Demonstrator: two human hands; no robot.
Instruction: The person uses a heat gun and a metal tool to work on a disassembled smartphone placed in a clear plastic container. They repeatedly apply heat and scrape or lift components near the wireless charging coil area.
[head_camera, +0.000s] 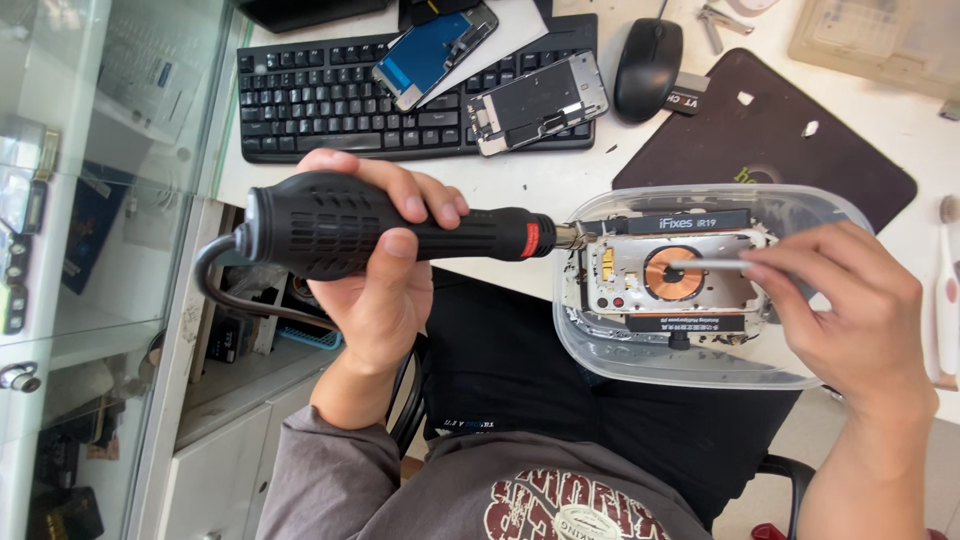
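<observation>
With the left hand (385, 270) gripping the black hot-air gun (390, 228) and the right hand (850, 300) pinching a thin metal tool (710, 264), keep the nozzle steady at the left edge of the clamped phone housing (665, 275), inside the clear tray (700, 360) at the table's (540, 185) near edge, and pry gently at the copper coil (672, 274).

A white desk (560, 185) carries a black keyboard (330, 100), mouse (648, 65), dark mat (770, 140) (brownish) and clear tub (700, 355).

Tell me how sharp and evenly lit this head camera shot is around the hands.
Head view: bright, even daylight, soft shadows; the left hand gripping the black ribbed hot-air tool and the right hand are sharp; mild glare on the clear plastic tray; the glass cabinet at the left edge bends, showing wide-angle distortion.
</observation>
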